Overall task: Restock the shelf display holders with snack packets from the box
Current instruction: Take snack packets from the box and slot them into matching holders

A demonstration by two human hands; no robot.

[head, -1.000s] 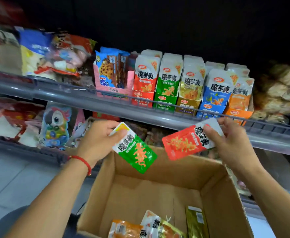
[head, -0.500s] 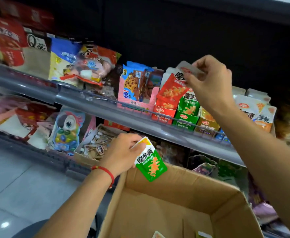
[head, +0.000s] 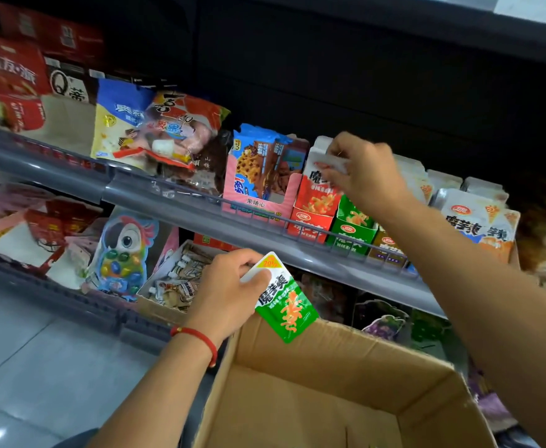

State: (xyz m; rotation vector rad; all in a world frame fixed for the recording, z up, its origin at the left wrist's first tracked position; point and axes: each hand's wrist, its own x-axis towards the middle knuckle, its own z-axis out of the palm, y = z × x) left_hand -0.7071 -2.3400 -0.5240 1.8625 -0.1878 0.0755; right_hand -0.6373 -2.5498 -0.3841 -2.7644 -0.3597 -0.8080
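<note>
The right hand [head: 367,171] is pinching the top of a red packet [head: 321,189] standing in the red holder [head: 310,223] at the shelf's [head: 168,202] front edge. The left hand [head: 229,294] is grasping a green packet [head: 286,310] above the box's [head: 329,392] far left corner.

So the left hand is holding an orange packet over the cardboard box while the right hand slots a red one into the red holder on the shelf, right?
Not quite: the packet in the left hand is green, not orange, as the head view shows. The rest stands: it is held over the cardboard box, while the right hand pushes a red packet into the red holder on the shelf.
</note>
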